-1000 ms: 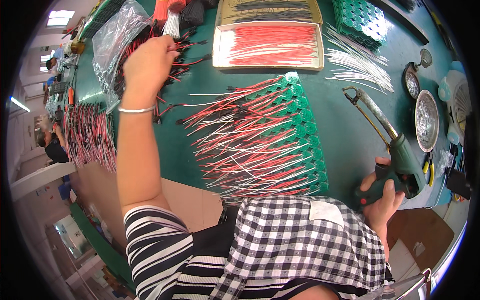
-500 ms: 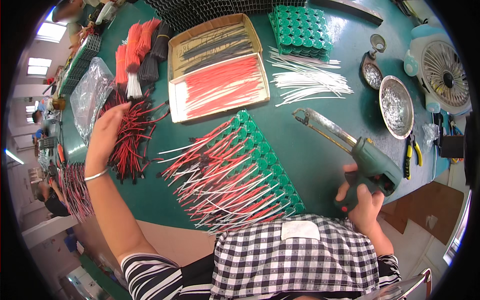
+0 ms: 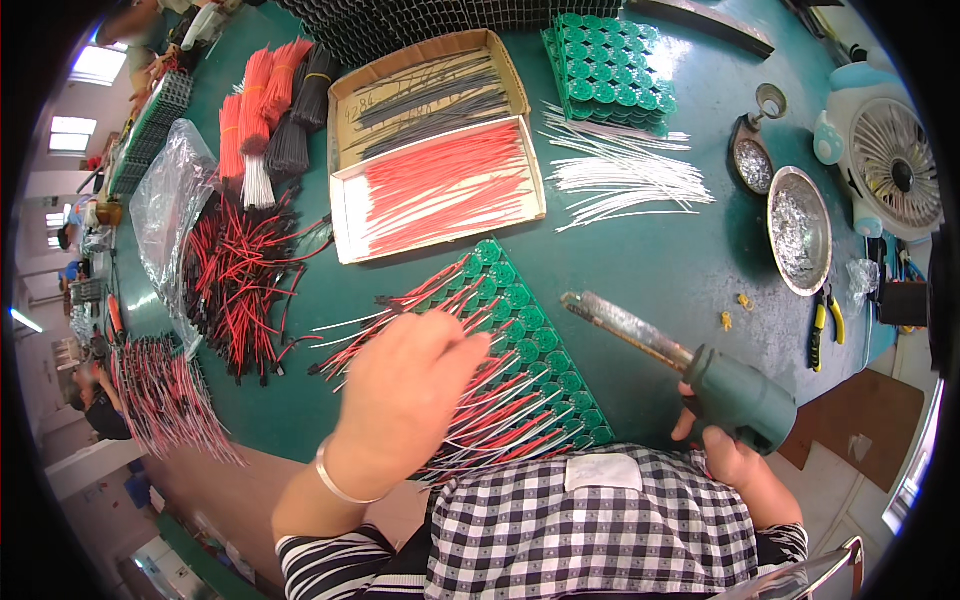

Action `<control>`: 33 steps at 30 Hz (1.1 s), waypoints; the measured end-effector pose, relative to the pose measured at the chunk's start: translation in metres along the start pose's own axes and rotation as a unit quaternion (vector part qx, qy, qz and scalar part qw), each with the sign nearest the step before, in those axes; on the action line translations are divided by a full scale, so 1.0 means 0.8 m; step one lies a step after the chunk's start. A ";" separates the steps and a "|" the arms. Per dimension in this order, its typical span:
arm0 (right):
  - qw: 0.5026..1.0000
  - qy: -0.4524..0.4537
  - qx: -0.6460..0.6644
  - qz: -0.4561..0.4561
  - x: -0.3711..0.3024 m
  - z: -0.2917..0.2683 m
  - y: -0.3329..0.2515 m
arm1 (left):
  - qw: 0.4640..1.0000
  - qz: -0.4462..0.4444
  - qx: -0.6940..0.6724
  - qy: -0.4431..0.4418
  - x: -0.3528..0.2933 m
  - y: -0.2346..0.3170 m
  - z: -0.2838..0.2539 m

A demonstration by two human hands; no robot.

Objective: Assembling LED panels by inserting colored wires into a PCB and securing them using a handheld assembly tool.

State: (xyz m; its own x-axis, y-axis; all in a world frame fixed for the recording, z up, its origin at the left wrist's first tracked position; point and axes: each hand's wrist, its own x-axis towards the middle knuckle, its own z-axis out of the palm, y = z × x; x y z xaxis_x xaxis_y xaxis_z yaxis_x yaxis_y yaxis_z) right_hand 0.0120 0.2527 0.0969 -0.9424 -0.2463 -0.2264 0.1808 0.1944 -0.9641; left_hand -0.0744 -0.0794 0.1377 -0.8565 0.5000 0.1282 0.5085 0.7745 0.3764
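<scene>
My right hand (image 3: 730,455) is wrapped round the green handle of a soldering gun (image 3: 745,400), whose metal barrel points up and left. Its tip hangs just right of a green sheet of round circuit boards (image 3: 535,325). Red, white and dark wires (image 3: 510,415) stick out leftward from that sheet. Over these wires is my left hand (image 3: 405,385), fingers curled together; whatever they pinch is hidden. A loose pile of red and black wires with dark connectors (image 3: 245,275) lies to the left.
Beyond the sheet sits a cardboard box (image 3: 340,215) of red and black tubes. White wires (image 3: 630,185) and stacked green boards (image 3: 610,70) lie farther back. At right are a metal bowl (image 3: 800,230), a small dish (image 3: 752,165), pliers (image 3: 826,330) and a fan (image 3: 885,160).
My left hand has moved right from the loose wire pile to over the boards, its fingers curling in. The soldering gun's tip has come lower and left, towards the sheet.
</scene>
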 end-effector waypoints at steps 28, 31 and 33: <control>0.998 -0.014 0.045 0.035 0.011 0.026 -0.007 | 0.993 0.078 0.030 0.086 -0.002 -0.012 0.066; 0.999 -0.019 -0.025 0.022 0.010 0.023 -0.001 | 0.992 0.078 0.020 0.094 -0.005 -0.014 0.070; 0.999 -0.003 -0.018 0.038 0.011 0.027 -0.006 | 0.993 0.077 0.017 0.089 -0.004 -0.013 0.070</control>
State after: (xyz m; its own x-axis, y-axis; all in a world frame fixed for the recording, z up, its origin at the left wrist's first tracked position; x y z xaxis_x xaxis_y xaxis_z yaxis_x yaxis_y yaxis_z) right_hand 0.0087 0.2287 0.0961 -0.9243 -0.2359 -0.3000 0.2416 0.2470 -0.9384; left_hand -0.0719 -0.0677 0.0817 -0.7686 0.5400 0.3430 0.6352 0.7077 0.3093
